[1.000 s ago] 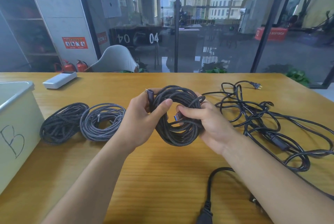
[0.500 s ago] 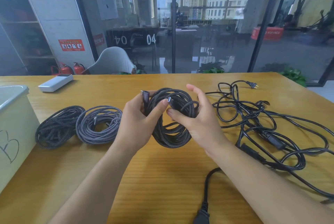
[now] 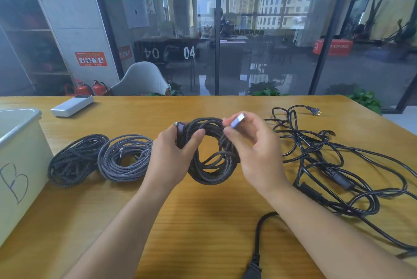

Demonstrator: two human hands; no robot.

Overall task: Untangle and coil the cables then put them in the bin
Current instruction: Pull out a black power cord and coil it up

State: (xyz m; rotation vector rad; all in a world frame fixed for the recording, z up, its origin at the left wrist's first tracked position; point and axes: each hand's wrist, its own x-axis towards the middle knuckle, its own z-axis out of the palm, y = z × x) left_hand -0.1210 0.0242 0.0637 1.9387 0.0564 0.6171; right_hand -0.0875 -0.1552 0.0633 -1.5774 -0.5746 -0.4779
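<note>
i hold the braided cable coil (image 3: 212, 157) above the desk (image 3: 203, 222); left hand (image 3: 173, 154) grip clamped on its loops, right hand (image 3: 250, 145) grip pinching the usb plug (image 3: 237, 121). risk: loosening the left grip lets the loops spring apart.

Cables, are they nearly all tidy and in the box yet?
Not yet. Two coils lie finished on the table, beside the bin, not in it. A third coil is in hand: the left hand grips it while the right hand pinches its plug. Left to do: the black tangle on the right is still loose, and every coil needs binning.
</note>
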